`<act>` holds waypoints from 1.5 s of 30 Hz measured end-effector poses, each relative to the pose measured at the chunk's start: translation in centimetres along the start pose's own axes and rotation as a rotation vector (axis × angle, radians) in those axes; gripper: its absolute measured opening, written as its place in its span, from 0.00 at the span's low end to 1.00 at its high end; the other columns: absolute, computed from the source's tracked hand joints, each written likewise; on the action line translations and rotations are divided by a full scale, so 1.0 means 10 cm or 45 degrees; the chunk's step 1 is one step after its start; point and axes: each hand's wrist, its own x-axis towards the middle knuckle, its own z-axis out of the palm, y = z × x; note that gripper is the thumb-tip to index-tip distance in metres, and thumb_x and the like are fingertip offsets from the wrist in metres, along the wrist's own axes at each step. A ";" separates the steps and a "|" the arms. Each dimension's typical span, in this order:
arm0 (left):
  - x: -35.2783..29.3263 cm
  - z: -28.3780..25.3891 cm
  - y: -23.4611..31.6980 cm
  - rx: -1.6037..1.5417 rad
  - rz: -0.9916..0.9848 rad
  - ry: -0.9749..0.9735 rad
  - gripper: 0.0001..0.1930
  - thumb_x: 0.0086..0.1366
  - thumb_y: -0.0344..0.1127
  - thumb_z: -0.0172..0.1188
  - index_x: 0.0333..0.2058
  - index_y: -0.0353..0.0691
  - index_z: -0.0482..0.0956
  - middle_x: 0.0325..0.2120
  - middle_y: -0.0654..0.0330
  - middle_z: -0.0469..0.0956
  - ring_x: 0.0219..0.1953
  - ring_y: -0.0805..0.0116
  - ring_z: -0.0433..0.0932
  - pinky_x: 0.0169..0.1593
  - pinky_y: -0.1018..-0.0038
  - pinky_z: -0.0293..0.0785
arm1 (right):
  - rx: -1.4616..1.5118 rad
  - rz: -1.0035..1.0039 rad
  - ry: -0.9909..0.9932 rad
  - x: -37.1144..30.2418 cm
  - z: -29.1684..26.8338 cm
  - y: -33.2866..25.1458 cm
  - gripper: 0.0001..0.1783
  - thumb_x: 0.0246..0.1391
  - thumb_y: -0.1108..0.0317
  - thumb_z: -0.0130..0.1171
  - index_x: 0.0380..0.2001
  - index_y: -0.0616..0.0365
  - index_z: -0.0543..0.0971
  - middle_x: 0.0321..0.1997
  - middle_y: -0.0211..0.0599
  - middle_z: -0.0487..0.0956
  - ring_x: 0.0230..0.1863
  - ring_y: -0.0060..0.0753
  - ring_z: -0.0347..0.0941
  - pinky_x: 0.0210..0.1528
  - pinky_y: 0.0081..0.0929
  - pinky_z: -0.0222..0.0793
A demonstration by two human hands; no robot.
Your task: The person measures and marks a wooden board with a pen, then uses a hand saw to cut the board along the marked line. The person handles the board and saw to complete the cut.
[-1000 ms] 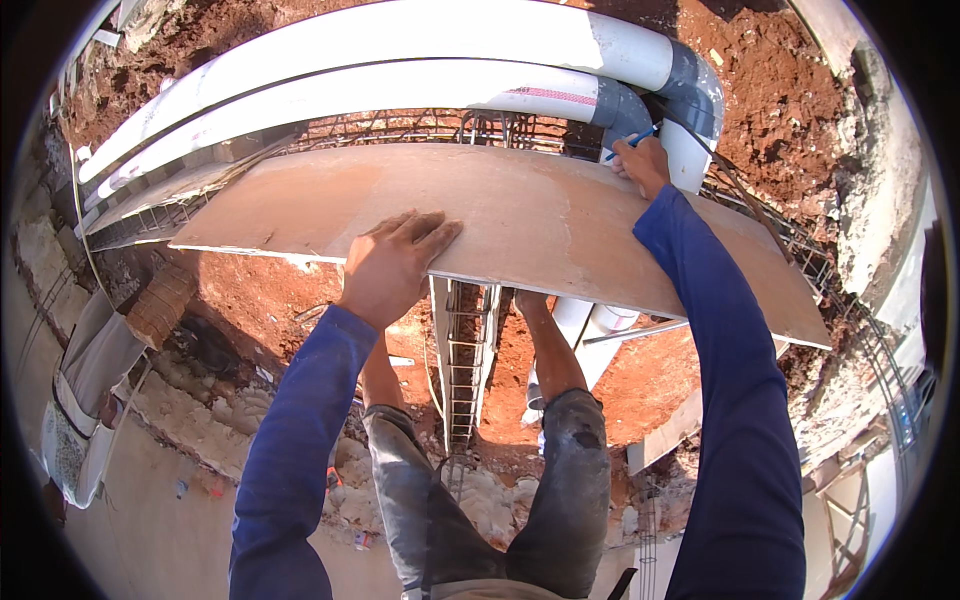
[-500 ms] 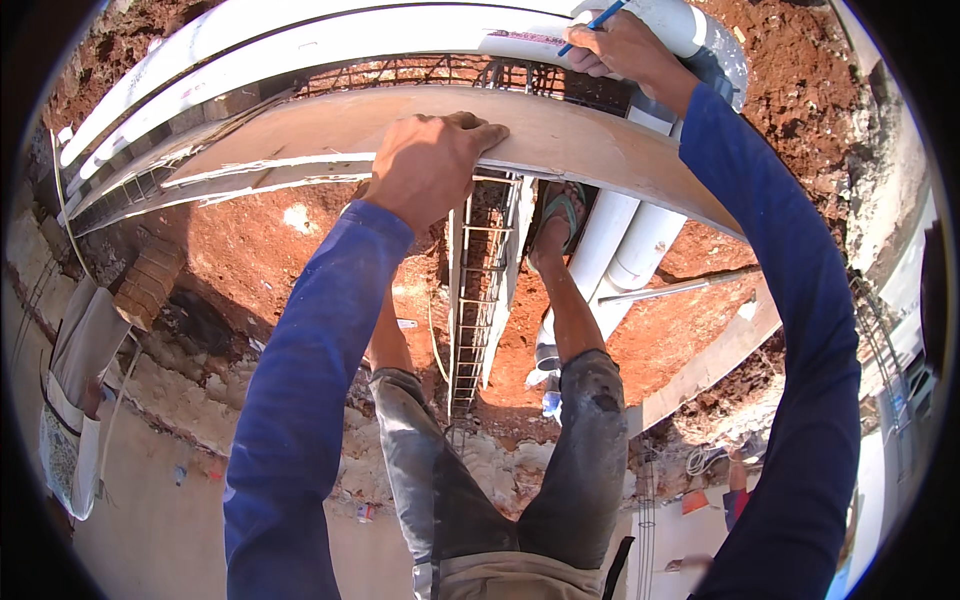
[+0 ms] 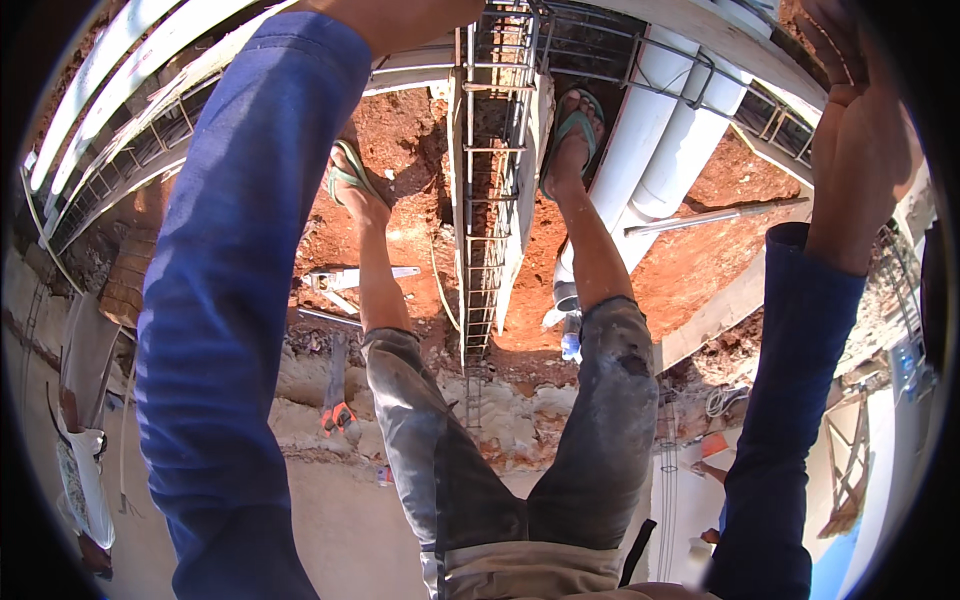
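Note:
My left hand point(image 3: 410, 22) is at the top edge, above the steel cage. Its fingers are cut off, so what they touch is hidden. At the upper right is my right hand point(image 3: 865, 165), raised, its fingers dim against the dark rim. Whether it grips anything I cannot make out. The brown board and the blue pencil do not show. Below the hands, a rebar cage point(image 3: 490, 150) runs toward me between boards and meets a crosswise cage point(image 3: 610, 50). Two white pipes point(image 3: 668, 135) pass under that one, right of my sandalled foot point(image 3: 572, 125).
Long white pipes point(image 3: 130, 75) curve along the upper left. A hand saw with an orange handle point(image 3: 340, 415), a pale metal tool point(image 3: 345, 282) and a metal bar point(image 3: 715, 217) lie about on red soil. At the lower right, part of another person point(image 3: 712, 470) shows.
Both hands have moved: the left up to the top edge, the right outward and down. The brown board has left its place over the cage, exposing the rebar. The pencil is out of sight.

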 end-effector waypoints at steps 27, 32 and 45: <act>-0.19 -0.14 0.02 -0.082 0.253 0.080 0.05 0.49 0.21 0.56 0.27 0.30 0.75 0.22 0.48 0.77 0.25 0.52 0.78 0.32 0.62 0.74 | -0.411 -0.552 -0.303 -0.98 0.98 2.68 0.09 0.53 0.74 0.63 0.39 0.60 0.80 0.36 0.47 0.82 0.34 0.49 0.80 0.38 0.34 0.76; -0.20 -0.13 0.04 -0.090 0.315 0.113 0.11 0.54 0.22 0.57 0.37 0.29 0.80 0.28 0.45 0.81 0.29 0.56 0.81 0.35 0.65 0.76 | -0.419 -0.617 -0.308 -0.94 1.01 2.70 0.08 0.54 0.73 0.62 0.38 0.60 0.80 0.33 0.47 0.81 0.33 0.47 0.80 0.35 0.34 0.75; -0.12 -0.12 0.02 -0.074 0.020 0.048 0.07 0.54 0.27 0.66 0.33 0.34 0.84 0.25 0.50 0.83 0.29 0.59 0.83 0.34 0.68 0.77 | -0.337 -0.679 -0.222 -0.99 1.04 2.92 0.08 0.53 0.71 0.61 0.36 0.61 0.80 0.30 0.46 0.79 0.29 0.50 0.77 0.33 0.39 0.71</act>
